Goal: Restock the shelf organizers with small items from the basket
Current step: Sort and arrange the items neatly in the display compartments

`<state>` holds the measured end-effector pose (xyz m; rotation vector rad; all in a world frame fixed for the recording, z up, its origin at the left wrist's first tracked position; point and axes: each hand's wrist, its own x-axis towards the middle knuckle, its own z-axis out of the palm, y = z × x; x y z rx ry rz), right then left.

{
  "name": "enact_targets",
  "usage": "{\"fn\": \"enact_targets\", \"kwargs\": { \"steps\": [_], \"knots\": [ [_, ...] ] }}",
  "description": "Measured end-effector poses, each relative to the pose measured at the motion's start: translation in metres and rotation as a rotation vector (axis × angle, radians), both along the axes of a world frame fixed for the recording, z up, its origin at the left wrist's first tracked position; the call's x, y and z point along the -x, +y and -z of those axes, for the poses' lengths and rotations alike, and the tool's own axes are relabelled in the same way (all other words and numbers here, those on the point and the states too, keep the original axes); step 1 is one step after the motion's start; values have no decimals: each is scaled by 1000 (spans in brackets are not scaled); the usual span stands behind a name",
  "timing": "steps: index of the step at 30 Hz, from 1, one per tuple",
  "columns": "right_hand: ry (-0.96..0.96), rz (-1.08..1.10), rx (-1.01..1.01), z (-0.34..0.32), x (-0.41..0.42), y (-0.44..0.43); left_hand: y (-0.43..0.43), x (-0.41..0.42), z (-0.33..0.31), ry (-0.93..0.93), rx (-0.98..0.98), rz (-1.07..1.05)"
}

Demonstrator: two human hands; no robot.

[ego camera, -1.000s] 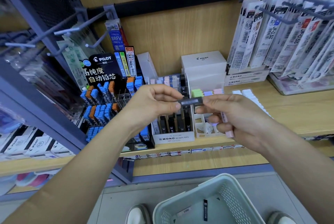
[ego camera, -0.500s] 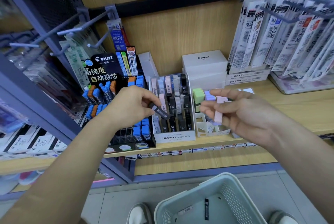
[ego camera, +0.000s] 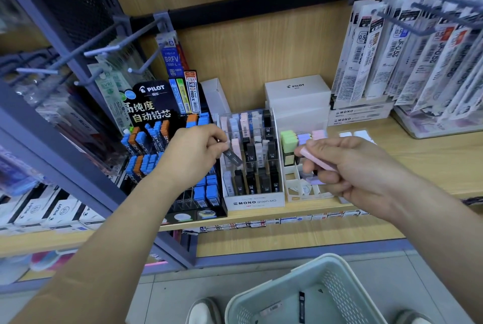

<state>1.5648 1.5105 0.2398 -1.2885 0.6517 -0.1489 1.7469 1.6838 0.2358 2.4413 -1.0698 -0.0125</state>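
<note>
- Wooden shop shelf (ego camera: 418,156) carries a clear MONO graph MG organizer (ego camera: 254,199) full of lead cases, just beside a black Pilot lead display (ego camera: 154,104).
- Left arm reaches up from the lower left. The left hand (ego camera: 194,152), fingers curled, pinches a black lead case (ego camera: 233,157) tilted over the organizer's left columns.
- Right hand (ego camera: 358,167) hovers before a white divided tray (ego camera: 300,189), thumb and fingers pinching a pink case (ego camera: 317,160).
- Pale basket (ego camera: 339,289) sits below, a black case (ego camera: 302,306) inside.
</note>
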Motion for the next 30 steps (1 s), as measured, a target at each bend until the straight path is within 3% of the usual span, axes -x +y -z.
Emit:
{"fn": "enact_targets", "kwargs": {
  "steps": [5, 21, 30],
  "knots": [
    [6, 29, -12, 3, -1, -3, -8, -2, 6, -20, 82, -47],
    [-13, 29, -7, 6, 2, -6, -28, 3, 11, -203, -41, 120],
    [-29, 17, 12, 1, 6, -3, -30, 4, 14, -191, -115, 89]
  ]
}}
